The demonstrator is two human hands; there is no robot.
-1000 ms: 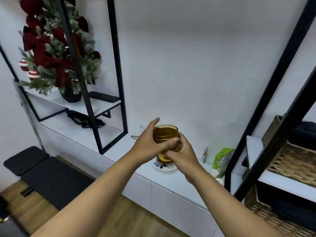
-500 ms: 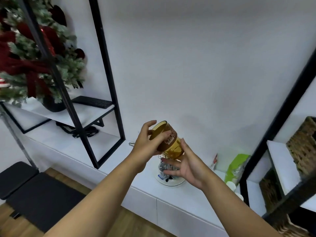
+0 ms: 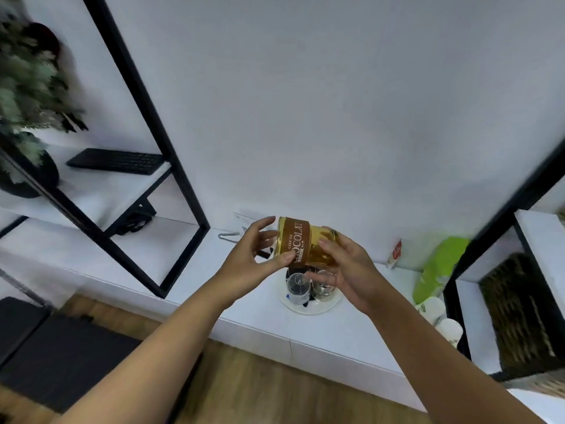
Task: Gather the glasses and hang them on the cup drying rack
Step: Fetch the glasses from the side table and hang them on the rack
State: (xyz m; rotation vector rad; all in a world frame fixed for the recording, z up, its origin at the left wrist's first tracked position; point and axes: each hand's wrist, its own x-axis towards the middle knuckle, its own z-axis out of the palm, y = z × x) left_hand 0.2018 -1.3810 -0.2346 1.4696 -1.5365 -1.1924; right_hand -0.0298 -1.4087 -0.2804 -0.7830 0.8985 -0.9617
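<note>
Between both sets of fingers (image 3: 287, 256), an amber glass (image 3: 305, 246) lies on its side: left hand (image 3: 253, 255) pinches the banded end, right hand (image 3: 345, 264) curls round the base. It hangs above the drying rack (image 3: 308, 307) on the counter (image 3: 214, 264). Smooth, breakable, probably slick; the labelled band looks the surest hold.

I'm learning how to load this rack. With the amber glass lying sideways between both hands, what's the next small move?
Probably finish turning the amber glass mouth-down and lower it over the drying rack just below. It lies on its side, mouth leftward, held by the right hand and left hand; two clear glasses already hang inverted.
</note>
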